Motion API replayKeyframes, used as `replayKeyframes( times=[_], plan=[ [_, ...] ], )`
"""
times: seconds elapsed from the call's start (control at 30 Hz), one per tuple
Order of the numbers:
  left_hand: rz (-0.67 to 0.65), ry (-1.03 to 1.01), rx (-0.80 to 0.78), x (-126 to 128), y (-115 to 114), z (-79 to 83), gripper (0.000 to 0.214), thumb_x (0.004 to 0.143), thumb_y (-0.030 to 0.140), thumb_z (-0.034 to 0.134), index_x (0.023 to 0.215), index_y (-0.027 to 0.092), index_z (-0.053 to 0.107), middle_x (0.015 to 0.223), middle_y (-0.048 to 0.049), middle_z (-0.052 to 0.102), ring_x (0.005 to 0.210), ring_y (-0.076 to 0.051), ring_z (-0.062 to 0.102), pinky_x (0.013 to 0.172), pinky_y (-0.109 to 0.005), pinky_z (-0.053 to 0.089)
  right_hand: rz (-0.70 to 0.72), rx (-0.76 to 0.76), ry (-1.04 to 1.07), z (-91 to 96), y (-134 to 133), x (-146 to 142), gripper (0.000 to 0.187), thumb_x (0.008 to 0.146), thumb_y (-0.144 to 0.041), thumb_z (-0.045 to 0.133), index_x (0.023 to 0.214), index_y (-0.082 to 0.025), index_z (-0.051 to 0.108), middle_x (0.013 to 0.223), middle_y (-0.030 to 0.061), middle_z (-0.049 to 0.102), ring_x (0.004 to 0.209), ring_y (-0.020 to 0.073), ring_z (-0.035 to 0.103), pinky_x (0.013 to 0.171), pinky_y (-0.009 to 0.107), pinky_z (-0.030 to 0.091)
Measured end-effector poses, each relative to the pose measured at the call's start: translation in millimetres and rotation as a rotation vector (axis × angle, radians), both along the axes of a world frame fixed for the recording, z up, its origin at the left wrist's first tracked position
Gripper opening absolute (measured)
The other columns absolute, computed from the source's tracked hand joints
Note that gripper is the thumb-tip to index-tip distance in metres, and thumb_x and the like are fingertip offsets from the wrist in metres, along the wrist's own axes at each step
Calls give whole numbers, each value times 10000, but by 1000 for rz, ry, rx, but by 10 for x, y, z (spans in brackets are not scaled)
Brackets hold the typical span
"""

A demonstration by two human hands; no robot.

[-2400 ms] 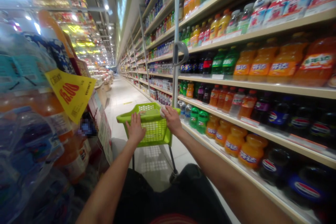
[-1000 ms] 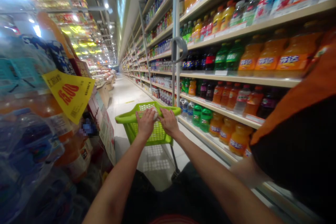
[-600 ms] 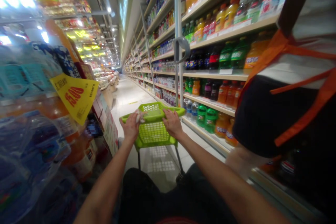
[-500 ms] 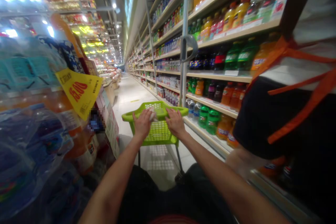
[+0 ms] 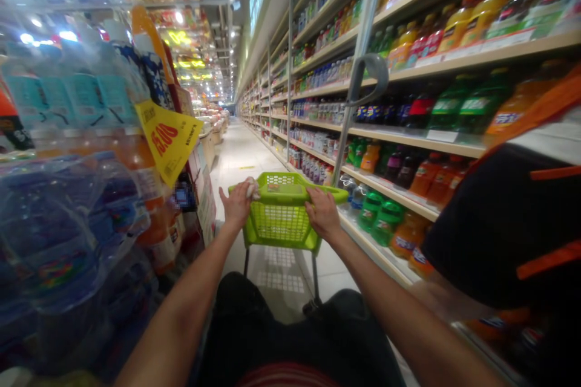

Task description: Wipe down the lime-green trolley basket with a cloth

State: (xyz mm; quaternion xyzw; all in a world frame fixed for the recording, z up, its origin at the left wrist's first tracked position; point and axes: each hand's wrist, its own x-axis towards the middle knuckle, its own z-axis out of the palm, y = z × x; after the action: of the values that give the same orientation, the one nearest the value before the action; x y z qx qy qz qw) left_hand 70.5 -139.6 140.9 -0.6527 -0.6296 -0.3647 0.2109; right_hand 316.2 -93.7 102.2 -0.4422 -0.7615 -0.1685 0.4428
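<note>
A lime-green shopping cart (image 5: pixel 282 222) with a plastic mesh basket stands in front of me, its handle bar towards me. My left hand (image 5: pixel 236 205) is at the left end of the handle, closed on a crumpled white tissue (image 5: pixel 253 188) pressed against the bar; whether it is paper or cloth is unclear. One finger of that hand sticks out to the left. On the right part of the handle, my right hand (image 5: pixel 323 211) is wrapped round the bar. The basket's inside is mostly hidden.
Shelves of soft drink bottles (image 5: pixel 467 106) line the right side. Close on my right a person in a dark apron with orange ties (image 5: pixel 476 236) bends forward. Stacked bottle packs (image 5: pixel 49 224) and a yellow price sign (image 5: pixel 169 139) crowd the left. A tiled aisle (image 5: pixel 240 145) runs ahead.
My left hand has slid left along the handle with the tissue. The right hand keeps its place on the bar. My view has turned left, and the person at right has shifted lower.
</note>
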Motion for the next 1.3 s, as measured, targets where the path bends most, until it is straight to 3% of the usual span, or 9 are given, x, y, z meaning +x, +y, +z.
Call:
replayKeyframes(
  times=[0.17,0.23,0.5,0.6,0.77,0.83,1.1,1.17,1.3],
  plan=[
    [-165,85,-18,490,17,8,330,880,234,392,1193,254,497,1282,-54,545,1198,-201,474,1075,-595,46,-16,2,-17,9,-7,9,416,869,-281,338,1211,-109,500,1211,138,571,1192,250,448,1014,464,281],
    [-205,105,-17,553,14,24,326,882,230,389,1185,260,507,1276,-51,550,1194,-199,479,1073,-600,35,-7,0,-33,11,-5,25,413,871,-278,331,1217,-125,495,1216,132,571,1197,248,449,1015,477,270],
    [-35,15,24,-90,-12,-10,364,855,190,410,1202,258,496,1251,-73,568,1156,-206,506,1077,-586,10,-17,-14,3,-14,-25,53,407,882,-280,320,1229,-143,483,1227,131,566,1210,253,447,1023,538,201],
    [-29,22,28,-14,6,-26,366,860,199,401,1212,258,486,1248,-73,570,1158,-203,506,1075,-590,19,-17,-15,25,-19,-38,38,414,884,-280,326,1250,-148,466,1239,133,556,1220,251,438,1029,542,185],
    [-169,104,-19,496,70,-29,332,880,239,391,1192,267,501,1305,-57,523,1216,-199,456,1074,-595,40,-27,-22,28,9,-67,-18,421,884,-278,325,1263,-152,455,1240,141,553,1227,254,429,1031,553,169],
    [-189,118,-22,559,80,-18,335,880,240,393,1194,274,501,1312,-48,517,1223,-194,449,1082,-582,35,-31,-20,23,22,-74,-25,421,883,-280,328,1259,-142,458,1243,147,549,1225,258,431,1031,562,163],
    [-37,25,-13,59,24,46,376,856,198,408,1219,259,485,1266,-80,555,1164,-212,503,1078,-591,38,-45,-38,52,26,-75,29,416,876,-272,335,1255,-156,461,1240,134,555,1223,258,433,1019,579,167],
    [-68,34,-26,145,31,72,361,863,201,401,1208,259,490,1269,-72,554,1163,-204,503,1078,-590,40,-57,-48,62,30,-80,11,419,877,-276,331,1251,-142,463,1240,145,553,1221,263,435,1014,581,178],
    [-210,106,-41,609,80,105,329,885,232,380,1185,274,506,1278,-54,548,1179,-201,492,1073,-601,46,-60,-51,55,52,-97,-60,424,880,-273,320,1248,-120,463,1250,159,541,1213,261,443,1017,569,188]
  ],
)
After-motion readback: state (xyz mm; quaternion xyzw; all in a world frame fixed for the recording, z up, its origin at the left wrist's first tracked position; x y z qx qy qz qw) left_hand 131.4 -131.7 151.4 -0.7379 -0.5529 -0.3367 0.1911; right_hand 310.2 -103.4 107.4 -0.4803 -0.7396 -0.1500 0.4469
